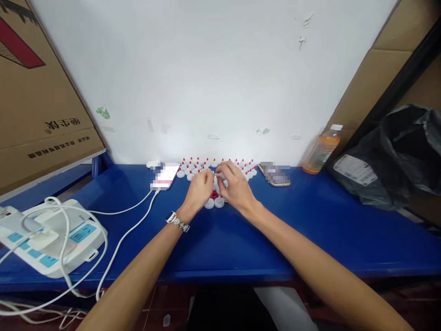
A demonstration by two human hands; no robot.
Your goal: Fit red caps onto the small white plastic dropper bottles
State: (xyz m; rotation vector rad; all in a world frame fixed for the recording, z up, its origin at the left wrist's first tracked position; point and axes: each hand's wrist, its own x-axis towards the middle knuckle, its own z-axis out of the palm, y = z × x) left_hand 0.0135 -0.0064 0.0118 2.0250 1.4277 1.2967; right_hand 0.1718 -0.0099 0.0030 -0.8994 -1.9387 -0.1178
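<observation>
White round caps with red tips stand in rows at the back of the blue table, by the wall. Over their near side my left hand is closed in a pinch. Facing it, my right hand has curled fingers bent towards the thumb. Something small and whitish shows between the two hands, too hidden to name. Just below them lie a few white caps beside a cluster of small red pieces. My hands block part of the rows.
A charging phone lies left of the caps, another phone to the right. An orange drink bottle leans by the wall. A power strip with looping white cables fills the left end; a black plastic bag sits at the right.
</observation>
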